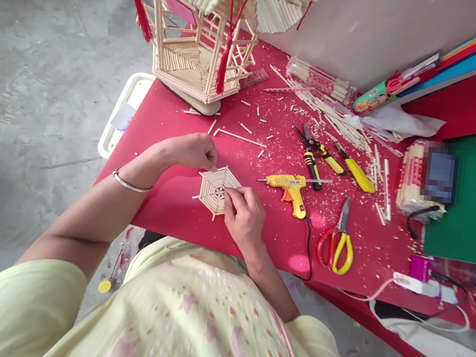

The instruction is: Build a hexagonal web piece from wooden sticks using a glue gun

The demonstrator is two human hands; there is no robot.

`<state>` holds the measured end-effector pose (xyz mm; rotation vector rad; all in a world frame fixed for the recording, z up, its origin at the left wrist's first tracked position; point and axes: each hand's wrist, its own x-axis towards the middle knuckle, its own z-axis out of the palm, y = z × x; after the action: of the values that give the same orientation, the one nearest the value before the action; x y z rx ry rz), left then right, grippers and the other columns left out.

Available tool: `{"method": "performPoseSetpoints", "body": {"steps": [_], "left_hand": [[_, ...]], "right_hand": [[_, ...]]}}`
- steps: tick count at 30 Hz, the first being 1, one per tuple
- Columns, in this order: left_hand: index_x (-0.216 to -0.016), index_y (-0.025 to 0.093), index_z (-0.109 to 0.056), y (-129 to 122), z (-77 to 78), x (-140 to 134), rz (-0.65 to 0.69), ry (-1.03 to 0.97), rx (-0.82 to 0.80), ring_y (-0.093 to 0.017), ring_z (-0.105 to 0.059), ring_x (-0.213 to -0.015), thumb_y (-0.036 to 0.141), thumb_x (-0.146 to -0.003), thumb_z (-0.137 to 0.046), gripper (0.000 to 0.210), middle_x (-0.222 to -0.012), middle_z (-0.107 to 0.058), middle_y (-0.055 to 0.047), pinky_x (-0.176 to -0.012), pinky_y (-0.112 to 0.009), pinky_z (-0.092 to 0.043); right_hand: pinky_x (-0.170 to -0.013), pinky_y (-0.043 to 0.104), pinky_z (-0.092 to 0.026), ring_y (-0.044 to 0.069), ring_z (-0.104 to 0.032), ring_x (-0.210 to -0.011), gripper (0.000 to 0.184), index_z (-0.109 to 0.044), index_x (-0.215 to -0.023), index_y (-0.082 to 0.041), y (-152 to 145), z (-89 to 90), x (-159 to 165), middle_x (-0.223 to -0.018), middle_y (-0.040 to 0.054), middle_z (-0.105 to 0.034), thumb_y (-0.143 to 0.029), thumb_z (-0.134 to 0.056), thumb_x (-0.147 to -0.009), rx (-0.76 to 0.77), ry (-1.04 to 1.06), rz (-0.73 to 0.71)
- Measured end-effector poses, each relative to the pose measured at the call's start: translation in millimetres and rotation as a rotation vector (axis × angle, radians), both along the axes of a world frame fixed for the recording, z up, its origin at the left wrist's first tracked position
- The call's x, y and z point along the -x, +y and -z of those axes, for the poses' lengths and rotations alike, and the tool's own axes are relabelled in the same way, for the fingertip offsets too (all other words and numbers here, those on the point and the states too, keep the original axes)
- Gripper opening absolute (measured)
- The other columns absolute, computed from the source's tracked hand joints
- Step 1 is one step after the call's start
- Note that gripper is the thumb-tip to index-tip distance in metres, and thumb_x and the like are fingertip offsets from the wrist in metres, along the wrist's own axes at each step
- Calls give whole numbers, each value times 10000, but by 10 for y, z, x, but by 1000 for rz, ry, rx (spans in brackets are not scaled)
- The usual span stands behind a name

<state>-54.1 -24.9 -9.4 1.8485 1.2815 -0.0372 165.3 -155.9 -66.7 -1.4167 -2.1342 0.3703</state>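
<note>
A flat hexagonal web of thin wooden sticks [209, 193] lies close to the table's near edge, with stick ends jutting from some corners. My right hand [246, 216] pinches its right side between thumb and fingers. Just above the web's upper left edge is my left hand [194, 151], fingers curled together in a pinch; whatever they hold is too small to make out. To the right of both hands rests a yellow glue gun [290, 188], a clear glue stick poking from its back and its nozzle pointing left.
At the back left stands a stick-built pavilion [199, 57] with red tassels. Pliers [318, 152], a yellow-handled cutter [358, 173] and scissors [338, 241] lie on the right. Loose sticks [332, 117] and shavings cover the red table [168, 200]. A power strip [423, 287] sits near the right edge.
</note>
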Motion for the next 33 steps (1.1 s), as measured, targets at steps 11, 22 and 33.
{"method": "performPoseSetpoints", "body": {"steps": [11,22,33], "left_hand": [[-625,165,-664,-3,-5,-11,28,-16,0,-99,-363,-563,299,-680,-574,170,-572,-512,18,-556,-260,-290],[-675,167,-709,6,22,17,28,-24,12,-105,-388,-574,341,-703,-598,208,-601,-549,14,-569,-265,-305],[-682,172,-718,-11,7,-9,-21,-6,30,-125,-489,-619,335,-659,-599,203,-628,-608,2,-579,-248,-362]], "right_hand": [[-863,314,-546,194,-648,-968,257,-721,-1199,-228,-1,4,-1,-1021,77,-667,-231,-536,-1020,-6,1,0],[-859,310,-544,193,-651,-960,249,-727,-1185,-225,8,-5,-6,-1023,78,-671,-247,-542,-1021,-10,-3,0],[-901,313,-547,189,-668,-1001,261,-711,-1226,-228,-34,-143,-183,-1079,80,-694,-235,-550,-1019,-84,26,76]]}}
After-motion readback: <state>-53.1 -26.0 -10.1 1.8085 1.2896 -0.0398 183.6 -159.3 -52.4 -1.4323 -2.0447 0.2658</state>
